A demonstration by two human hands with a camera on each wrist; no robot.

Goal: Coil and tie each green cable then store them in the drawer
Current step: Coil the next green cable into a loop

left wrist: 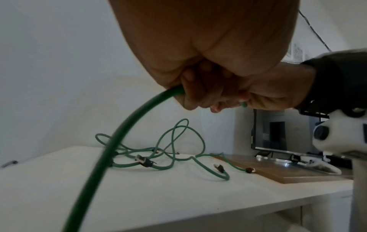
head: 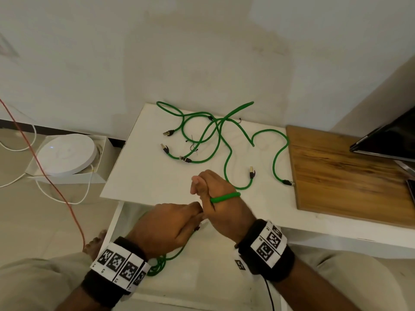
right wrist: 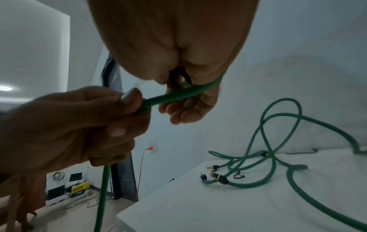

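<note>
One green cable [head: 224, 197] loops over the back of my right hand [head: 213, 191], which is raised above the white table's [head: 139, 171] front edge. In the right wrist view the cable [right wrist: 172, 97] crosses the right hand's [right wrist: 188, 102] palm, and a connector end sits tucked inside it. My left hand [head: 177, 221] grips the same cable just beside the right, fingers curled round it [left wrist: 123, 130]. The rest of that cable hangs down to a loose heap [head: 157, 263] below. Several other green cables [head: 213, 131] lie tangled on the table.
A wooden board [head: 336, 171] lies on the right part of the table, with a dark screen [head: 393, 140] behind it. An open white drawer [head: 213, 277] is under my hands. A round white device [head: 67, 151] in a box and a red wire [head: 45, 171] are on the floor, left.
</note>
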